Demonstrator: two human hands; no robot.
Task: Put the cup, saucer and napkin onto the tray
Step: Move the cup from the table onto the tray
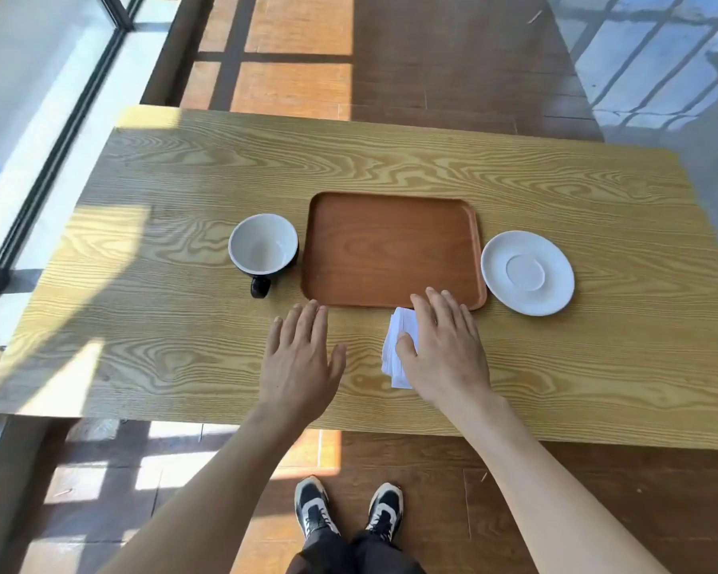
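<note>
- We see the tray [392, 250], brown and rectangular, at the centre of the frame on the wood-grain counter [183, 180]; nothing lies on it.
- The cup [263, 248], white inside and dark outside, stands upright just left of the tray, its handle toward the bottom of the frame.
- The saucer [527, 273], white, lies just right of the tray.
- The napkin [398, 350], white and folded, lies on the counter below the tray's lower edge.
- Our right hand [442, 350] lies flat over the napkin, grip spread apart, thumb on the paper.
- Our left hand [301, 358] is below the tray's lower left corner, grip apart, holding nothing.
</note>
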